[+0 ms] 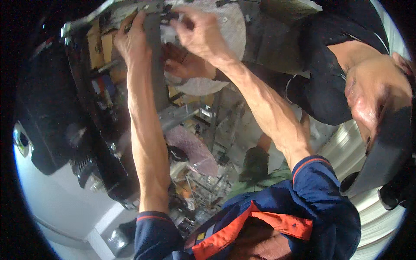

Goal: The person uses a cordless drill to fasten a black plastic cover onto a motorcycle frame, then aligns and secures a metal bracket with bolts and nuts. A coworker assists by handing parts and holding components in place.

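Both my arms reach up to the top of the view, to a grey metal upright (152, 47) and the frame around it. My left hand (133, 41) is at the upright's left side, its fingers bent and pressed together at the tips; anything between them is too small to make out. Right of the upright, my right hand (201, 34) has its thumb and fingers curled in a pinch near a small dark part (167, 16). What the pinch holds is not clear. Just below it, a co-worker's hand (186, 63) is held out with the fingers spread.
A co-worker in black clothes and a dark cap (381, 147) leans in from the right. Behind the hands lies a pale round disc (229, 30). A dark machine body (52, 104) stands left. Below are a pinkish sheet (195, 149) and cluttered metal scraps (208, 186).
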Demonstrator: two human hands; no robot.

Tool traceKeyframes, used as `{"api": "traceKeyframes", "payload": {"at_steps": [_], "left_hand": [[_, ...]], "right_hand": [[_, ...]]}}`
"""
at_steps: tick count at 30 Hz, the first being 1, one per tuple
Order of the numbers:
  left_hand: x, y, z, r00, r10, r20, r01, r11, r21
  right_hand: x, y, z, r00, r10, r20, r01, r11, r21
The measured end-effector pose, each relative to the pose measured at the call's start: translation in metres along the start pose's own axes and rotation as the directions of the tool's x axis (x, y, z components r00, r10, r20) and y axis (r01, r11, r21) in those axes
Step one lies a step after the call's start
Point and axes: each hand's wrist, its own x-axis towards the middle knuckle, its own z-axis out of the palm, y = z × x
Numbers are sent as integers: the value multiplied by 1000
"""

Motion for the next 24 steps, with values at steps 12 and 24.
{"api": "traceKeyframes", "payload": {"at_steps": [12,24], "left_hand": [[28,-11,-4,999,29,13,-30,998,47],[50,-8,-22,901,294,318,-387,877,284]], "right_hand": [[-228,-26,3,914,188,360,-70,947,-315],[-290,-48,48,981,80,178,-17,944,-328]]}}
